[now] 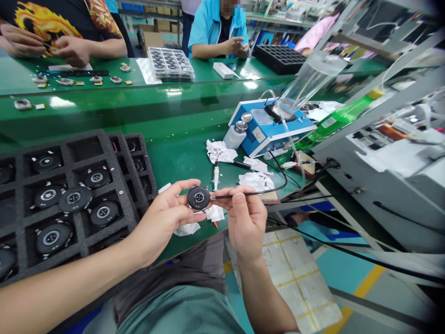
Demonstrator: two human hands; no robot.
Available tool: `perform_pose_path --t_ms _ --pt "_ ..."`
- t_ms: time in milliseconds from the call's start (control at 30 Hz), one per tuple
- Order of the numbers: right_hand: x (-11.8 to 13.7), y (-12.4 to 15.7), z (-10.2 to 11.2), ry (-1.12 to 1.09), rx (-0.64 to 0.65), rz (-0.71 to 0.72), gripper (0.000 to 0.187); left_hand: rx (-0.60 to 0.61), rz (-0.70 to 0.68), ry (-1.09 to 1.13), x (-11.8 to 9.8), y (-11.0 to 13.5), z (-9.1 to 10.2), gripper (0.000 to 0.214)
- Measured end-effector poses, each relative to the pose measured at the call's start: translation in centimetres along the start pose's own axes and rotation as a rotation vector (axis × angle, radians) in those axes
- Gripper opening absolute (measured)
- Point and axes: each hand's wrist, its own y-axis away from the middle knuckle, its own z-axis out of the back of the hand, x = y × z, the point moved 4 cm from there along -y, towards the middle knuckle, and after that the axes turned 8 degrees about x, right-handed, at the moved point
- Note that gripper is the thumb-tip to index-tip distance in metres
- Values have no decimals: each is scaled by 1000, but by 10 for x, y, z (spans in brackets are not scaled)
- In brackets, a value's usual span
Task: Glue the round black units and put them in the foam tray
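Pinched at its edges by the fingers of my left hand [170, 211] is a round black smartwatch body [198, 198], its sensor back facing me. My right hand [247, 218] grips the front end of a thin black cable [267, 191] between thumb and fingers. A small metallic tip [212, 197] sticks out of that grip and reaches the watch's right edge; whether it touches is too small to tell. Just beyond the hands, a syringe [216, 174] lies on the green bench [177, 157]. Crumpled white tissue [187, 228] is partly hidden under my left hand.
Black foam trays [78, 185] with several watch bodies fill the left. A blue box-shaped device [274, 123], a pump bottle [236, 134], stained wipes [221, 151] and a green bottle [344, 118] stand or lie at right. Co-workers sit across the bench near a clear compartment tray [171, 63].
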Motion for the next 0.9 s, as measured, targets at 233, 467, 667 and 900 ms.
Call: perform_pose_path --t_ms 233,467,667,900 --pt "1 -1 -2 -3 4 -3 12 4 -5 12 2 0 0 57" --pt "1 -1 -2 -8 4 -2 12 5 -6 12 0 -1 -1 56" --pt "1 -1 -1 -9 3 -13 12 8 1 16 1 -1 -1 56" --pt "2 0 -2 -3 -1 -13 12 1 0 27 0 1 -1 54"
